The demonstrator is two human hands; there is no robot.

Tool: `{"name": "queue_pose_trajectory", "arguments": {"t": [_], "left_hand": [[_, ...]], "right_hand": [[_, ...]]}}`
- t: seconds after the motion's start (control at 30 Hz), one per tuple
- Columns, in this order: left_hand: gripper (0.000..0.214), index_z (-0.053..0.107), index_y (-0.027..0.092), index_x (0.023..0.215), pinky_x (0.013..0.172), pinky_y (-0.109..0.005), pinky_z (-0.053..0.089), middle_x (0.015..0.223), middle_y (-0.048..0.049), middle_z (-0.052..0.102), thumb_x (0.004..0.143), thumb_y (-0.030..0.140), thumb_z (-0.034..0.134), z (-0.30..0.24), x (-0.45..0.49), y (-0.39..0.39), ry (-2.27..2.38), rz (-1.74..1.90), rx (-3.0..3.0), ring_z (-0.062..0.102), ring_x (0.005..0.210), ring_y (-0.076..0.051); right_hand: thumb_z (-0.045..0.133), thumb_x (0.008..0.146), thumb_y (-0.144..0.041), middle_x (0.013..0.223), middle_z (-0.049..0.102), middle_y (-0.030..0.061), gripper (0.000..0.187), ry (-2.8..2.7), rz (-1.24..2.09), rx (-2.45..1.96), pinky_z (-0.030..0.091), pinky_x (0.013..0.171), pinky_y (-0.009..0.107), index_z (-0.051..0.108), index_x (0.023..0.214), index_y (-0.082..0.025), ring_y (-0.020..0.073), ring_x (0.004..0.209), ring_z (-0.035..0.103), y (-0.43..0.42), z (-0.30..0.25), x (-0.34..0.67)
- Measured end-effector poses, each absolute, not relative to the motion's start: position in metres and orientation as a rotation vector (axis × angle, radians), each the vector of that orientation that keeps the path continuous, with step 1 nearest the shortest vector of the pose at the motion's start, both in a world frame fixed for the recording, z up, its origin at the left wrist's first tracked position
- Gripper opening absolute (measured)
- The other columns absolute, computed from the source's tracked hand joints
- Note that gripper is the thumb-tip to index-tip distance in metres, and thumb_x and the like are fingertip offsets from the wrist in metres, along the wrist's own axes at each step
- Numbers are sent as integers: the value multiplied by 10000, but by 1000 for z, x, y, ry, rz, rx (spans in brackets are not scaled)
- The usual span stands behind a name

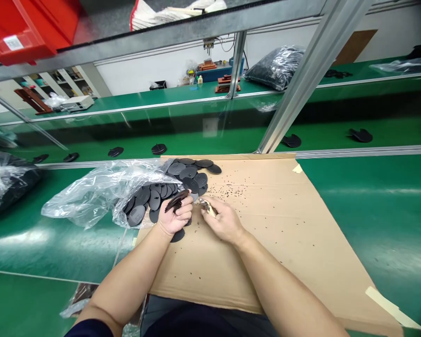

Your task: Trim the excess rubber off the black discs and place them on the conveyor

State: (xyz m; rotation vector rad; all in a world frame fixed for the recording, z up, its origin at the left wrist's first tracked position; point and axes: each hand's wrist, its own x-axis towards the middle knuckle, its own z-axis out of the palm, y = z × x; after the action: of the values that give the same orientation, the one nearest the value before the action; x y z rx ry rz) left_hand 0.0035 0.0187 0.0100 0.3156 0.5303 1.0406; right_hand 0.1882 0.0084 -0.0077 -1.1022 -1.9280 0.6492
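Note:
My left hand grips black oval plastic discs, tilted up on edge above the cardboard. How many it holds is hard to make out. Close by on the right, my right hand is closed around a small tool with a pale yellow handle and a metal tip. The tip points toward the discs, apart from them; its exact kind is unclear. A pile of similar black discs spills from a clear plastic bag just beyond my left hand. One loose disc lies partly under that hand.
Small black scraps are scattered over the cardboard sheet on the green table. Behind it, a conveyor belt carries several black pieces. A metal post rises at the right, and a red bin sits on the overhead shelf.

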Motion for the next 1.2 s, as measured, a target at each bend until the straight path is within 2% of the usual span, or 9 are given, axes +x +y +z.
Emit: {"name": "queue_pose_trajectory", "arguments": {"t": [0.17, 0.37, 0.47, 0.73, 0.87, 0.93, 1.03, 1.1, 1.2], "left_hand": [[185, 595, 150, 968, 316, -104, 161, 606, 58, 269, 936, 173, 415, 12, -6, 17, 537, 1144, 271, 153, 367, -11], [201, 599, 152, 973, 309, -90, 137, 601, 66, 243, 942, 157, 401, 11, -8, 19, 518, 1167, 268, 120, 356, -4], [207, 605, 147, 967, 314, -91, 144, 603, 64, 248, 942, 159, 401, 11, -7, 20, 512, 1169, 265, 128, 361, -5], [261, 601, 136, 1102, 455, -118, 388, 722, -2, 496, 873, 101, 481, 16, -11, 31, 444, 1288, 203, 444, 520, -34], [203, 627, 152, 999, 645, -210, 518, 790, -32, 613, 845, 67, 526, 14, -15, 38, 574, 1371, 136, 605, 712, -96], [128, 620, 164, 892, 690, -257, 532, 809, -27, 641, 808, 72, 591, 11, -17, 41, 587, 1414, 132, 630, 758, -121], [165, 582, 175, 803, 571, -234, 488, 744, 9, 624, 724, 81, 693, 6, -18, 43, 558, 1446, 176, 594, 640, -107], [217, 571, 176, 802, 506, -204, 441, 697, 25, 599, 687, 73, 724, 3, -18, 43, 557, 1454, 212, 556, 574, -90], [266, 574, 167, 849, 571, -212, 487, 728, 13, 612, 666, 60, 734, 2, -17, 42, 593, 1466, 261, 593, 623, -96]], "right_hand": [[528, 842, -235, 904, 611, 68, 329, -1836, 507, -1174, 487, 817, 374, 598, 1162, -207, 228, 858, 576, 15, -13, 192], [532, 848, -250, 1110, 549, 119, 395, -1786, 251, -1165, 436, 946, 451, 548, 1239, -201, 278, 1058, 519, 18, -13, 193], [524, 860, -256, 1073, 569, 111, 386, -1804, 236, -1174, 451, 919, 441, 543, 1242, -208, 271, 1018, 536, 18, -13, 194], [502, 831, -205, 965, 620, 88, 275, -1867, 279, -1410, 473, 850, 407, 596, 1090, -193, 249, 915, 565, 35, -7, 194], [537, 816, -191, 975, 639, 80, 254, -2032, 335, -1513, 467, 852, 390, 608, 1059, -200, 239, 925, 580, 56, 6, 176], [572, 829, -248, 992, 645, 79, 235, -2089, 365, -1526, 459, 866, 381, 611, 1056, -201, 236, 950, 584, 65, 10, 162], [633, 809, -338, 1032, 642, 91, 288, -2160, 403, -1540, 459, 861, 372, 611, 1059, -195, 244, 981, 583, 73, 12, 142], [645, 791, -315, 1040, 643, 98, 290, -2212, 414, -1539, 462, 836, 363, 614, 1051, -192, 246, 966, 589, 74, 11, 135], [555, 820, -236, 951, 653, 82, 205, -2194, 411, -1548, 467, 759, 347, 612, 1015, -207, 230, 860, 600, 72, 7, 137]]}}
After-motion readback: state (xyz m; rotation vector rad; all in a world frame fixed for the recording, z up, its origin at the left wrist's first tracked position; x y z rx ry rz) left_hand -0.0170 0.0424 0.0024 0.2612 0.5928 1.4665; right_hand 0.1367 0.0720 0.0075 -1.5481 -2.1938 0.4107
